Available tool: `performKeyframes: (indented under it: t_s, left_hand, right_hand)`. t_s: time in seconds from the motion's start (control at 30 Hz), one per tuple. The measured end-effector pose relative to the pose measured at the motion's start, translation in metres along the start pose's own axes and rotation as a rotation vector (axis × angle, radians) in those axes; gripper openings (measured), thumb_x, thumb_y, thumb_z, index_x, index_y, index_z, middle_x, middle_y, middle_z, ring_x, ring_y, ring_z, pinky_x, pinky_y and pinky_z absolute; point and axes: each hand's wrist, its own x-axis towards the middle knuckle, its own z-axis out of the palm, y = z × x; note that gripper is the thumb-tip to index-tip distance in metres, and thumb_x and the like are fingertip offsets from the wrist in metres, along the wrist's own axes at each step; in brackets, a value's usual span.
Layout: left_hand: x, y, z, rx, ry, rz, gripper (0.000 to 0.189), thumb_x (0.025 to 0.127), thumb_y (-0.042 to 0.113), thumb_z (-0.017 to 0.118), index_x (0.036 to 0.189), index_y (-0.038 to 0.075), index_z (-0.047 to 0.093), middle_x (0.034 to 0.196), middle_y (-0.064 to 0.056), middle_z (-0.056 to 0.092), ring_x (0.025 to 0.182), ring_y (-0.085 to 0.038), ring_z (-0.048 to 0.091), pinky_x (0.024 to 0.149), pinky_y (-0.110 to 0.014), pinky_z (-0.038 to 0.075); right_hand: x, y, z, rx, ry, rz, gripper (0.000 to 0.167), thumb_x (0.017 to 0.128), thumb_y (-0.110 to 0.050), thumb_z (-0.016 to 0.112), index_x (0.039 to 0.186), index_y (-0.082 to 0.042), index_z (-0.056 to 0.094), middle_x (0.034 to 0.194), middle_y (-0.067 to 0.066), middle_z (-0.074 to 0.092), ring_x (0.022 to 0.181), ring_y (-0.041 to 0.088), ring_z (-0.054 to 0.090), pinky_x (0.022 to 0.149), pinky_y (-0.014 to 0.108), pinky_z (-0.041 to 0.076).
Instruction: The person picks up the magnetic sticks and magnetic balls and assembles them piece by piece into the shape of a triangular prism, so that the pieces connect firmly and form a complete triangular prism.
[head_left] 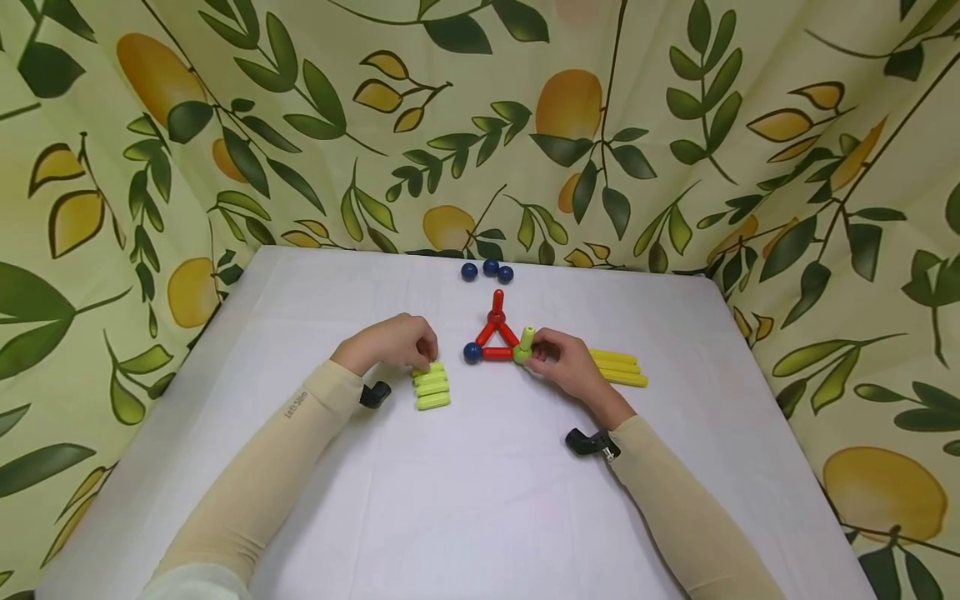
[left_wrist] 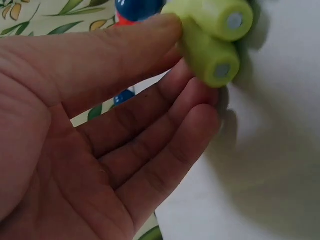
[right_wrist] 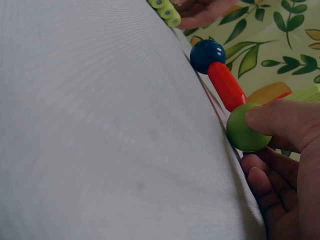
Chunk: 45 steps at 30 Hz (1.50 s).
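Left of the middle, my left hand pinches the far end rod of a row of short yellow-green magnetic rods. The left wrist view shows my thumb on that rod, against its neighbour, with grey metal tips at the ends. My right hand holds a green ball between thumb and fingers. The ball is the right corner of a triangle of red rods; a yellow-green rod stands up from it. A dark blue ball makes the left corner, a red ball the far one.
Another red rod rises from the red ball. Three dark blue balls lie near the table's far edge. Several long yellow rods lie side by side beyond my right hand. A patterned curtain surrounds the white table.
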Motion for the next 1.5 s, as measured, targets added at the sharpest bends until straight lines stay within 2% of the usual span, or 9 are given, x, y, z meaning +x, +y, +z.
performKeyframes:
  t_s: [0.27,0.43,0.53,0.7,0.87,1.0,1.13,1.27,1.5]
  left_hand:
    - [0.003,0.008,0.004,0.036,0.018,-0.052,0.008,0.091,0.005,0.08,0.095,0.011,0.079,0.09,-0.002,0.07,0.083,-0.022,0.06,0.074,-0.035,0.051]
    - [0.005,0.007,0.004,0.041,0.025,-0.065,0.007,0.091,0.007,0.08,0.096,0.012,0.079,0.092,-0.002,0.07,0.083,-0.022,0.06,0.074,-0.035,0.051]
    - [0.009,0.004,0.002,0.016,0.035,-0.031,0.006,0.091,0.007,0.079,0.096,0.011,0.078,0.088,-0.002,0.068,0.081,-0.021,0.059,0.073,-0.034,0.049]
    - [0.014,0.0,-0.006,-0.065,0.088,0.071,0.007,0.091,0.005,0.078,0.095,0.01,0.075,0.089,-0.002,0.068,0.085,-0.02,0.06,0.077,-0.035,0.049]
    - [0.02,0.003,-0.012,-0.186,0.2,0.159,0.016,0.092,0.004,0.077,0.107,0.008,0.077,0.093,-0.003,0.07,0.089,-0.022,0.064,0.083,-0.035,0.054]
    - [0.027,0.01,-0.009,-0.291,0.309,0.209,0.023,0.092,0.004,0.077,0.116,0.005,0.078,0.096,-0.005,0.073,0.089,-0.022,0.066,0.084,-0.035,0.057]
    - [0.034,0.016,-0.001,-0.371,0.375,0.243,0.02,0.093,0.003,0.081,0.112,0.004,0.076,0.1,-0.007,0.074,0.091,-0.022,0.069,0.086,-0.034,0.059]
    - [0.039,0.02,0.005,-0.398,0.388,0.257,0.018,0.092,0.004,0.082,0.109,0.005,0.074,0.101,-0.007,0.074,0.092,-0.022,0.071,0.087,-0.033,0.061]
    - [0.043,0.02,0.011,-0.393,0.343,0.223,0.017,0.093,0.004,0.084,0.106,0.008,0.073,0.1,-0.005,0.073,0.092,-0.021,0.071,0.087,-0.032,0.061]
  right_hand:
    - [0.002,-0.001,0.001,-0.001,-0.003,0.0,0.022,0.095,-0.009,0.085,0.114,-0.011,0.075,0.1,0.004,0.069,0.092,0.025,0.063,0.083,0.031,0.055]
    - [0.002,0.0,0.001,-0.001,-0.013,0.007,0.022,0.095,-0.01,0.085,0.114,-0.012,0.075,0.1,0.004,0.069,0.092,0.025,0.063,0.083,0.032,0.055]
    - [0.002,-0.001,0.0,-0.001,-0.013,0.008,0.022,0.095,-0.01,0.085,0.114,-0.012,0.075,0.099,0.004,0.069,0.092,0.026,0.062,0.083,0.033,0.055]
    - [0.002,-0.001,-0.001,0.004,-0.009,0.012,0.021,0.095,-0.01,0.085,0.113,-0.012,0.075,0.098,0.004,0.069,0.092,0.026,0.062,0.083,0.032,0.055]
    - [0.002,-0.002,-0.001,0.005,-0.007,0.01,0.021,0.095,-0.01,0.085,0.113,-0.012,0.075,0.097,0.004,0.069,0.092,0.026,0.062,0.083,0.033,0.054]
    - [0.001,0.0,0.0,0.001,-0.005,0.018,0.021,0.095,-0.011,0.085,0.113,-0.013,0.074,0.098,0.005,0.068,0.092,0.026,0.062,0.084,0.036,0.055]
    - [-0.001,0.002,0.001,-0.003,-0.004,0.018,0.022,0.095,-0.011,0.085,0.114,-0.012,0.075,0.098,0.004,0.069,0.092,0.026,0.062,0.084,0.036,0.055]
    - [-0.002,0.003,0.001,-0.002,-0.004,0.011,0.022,0.095,-0.01,0.085,0.114,-0.012,0.075,0.098,0.004,0.069,0.092,0.025,0.062,0.083,0.033,0.055]
    - [-0.001,0.001,0.0,-0.004,0.001,0.002,0.022,0.095,-0.011,0.085,0.114,-0.012,0.075,0.098,0.004,0.069,0.092,0.026,0.062,0.083,0.033,0.055]
